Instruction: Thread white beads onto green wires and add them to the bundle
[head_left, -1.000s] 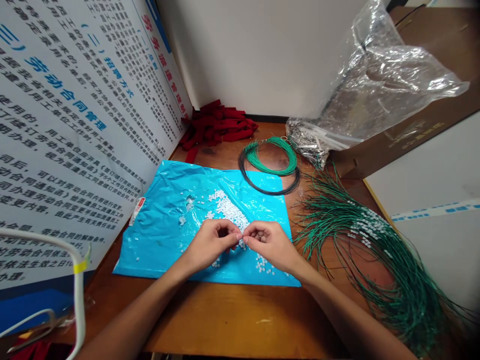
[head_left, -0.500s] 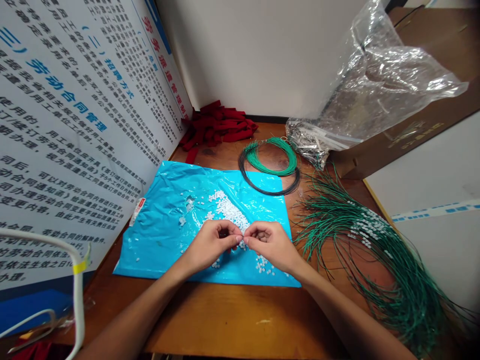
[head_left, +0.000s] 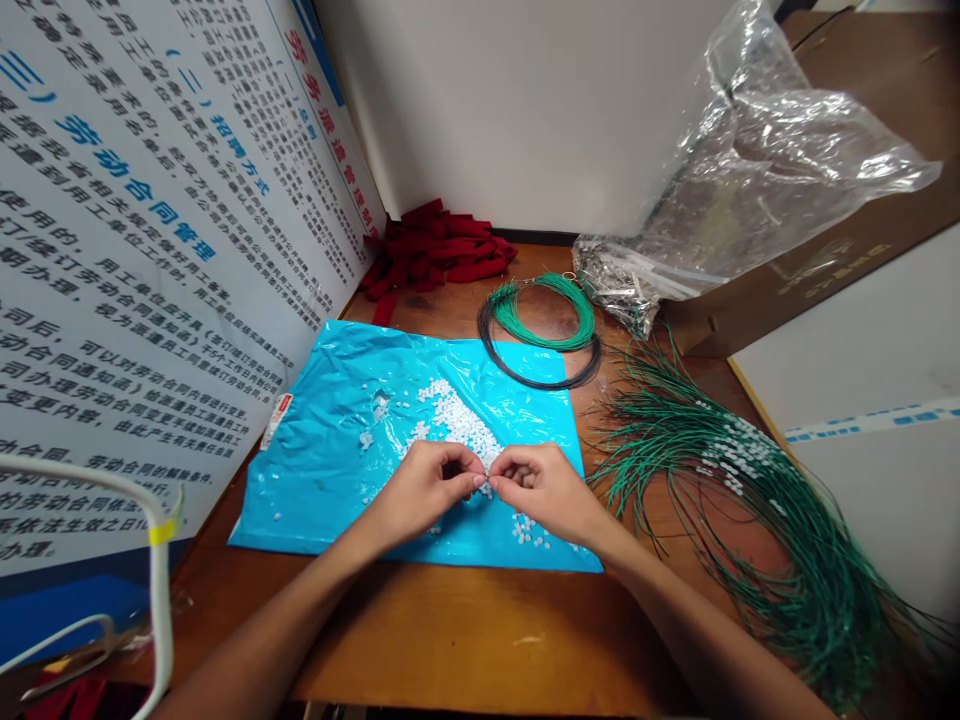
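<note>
My left hand point(head_left: 437, 484) and my right hand point(head_left: 536, 485) meet fingertip to fingertip over a blue plastic bag point(head_left: 315, 430) laid flat. Thumb and forefinger are pinched together on each hand. Whatever lies between the fingertips is too small to make out. Right behind and under the fingers, a heap of small white beads point(head_left: 459, 415) spreads over the bag. A few more white beads point(head_left: 531, 530) lie scattered below my right hand.
Behind the bag lie a coil of green wire point(head_left: 577, 310) and a black wire coil point(head_left: 525, 378). Green strands with white beads point(head_left: 787, 560) cover the right side. Red cloth strips point(head_left: 442, 250), a clear plastic bag point(head_left: 757, 190) and a brown box point(head_left: 810, 260) stand farther back. A white tube point(head_left: 160, 600) rises at left.
Both hands keep nearly the same place and stay pinched together. The fingertips have shifted only very slightly. The view itself has moved a little.
</note>
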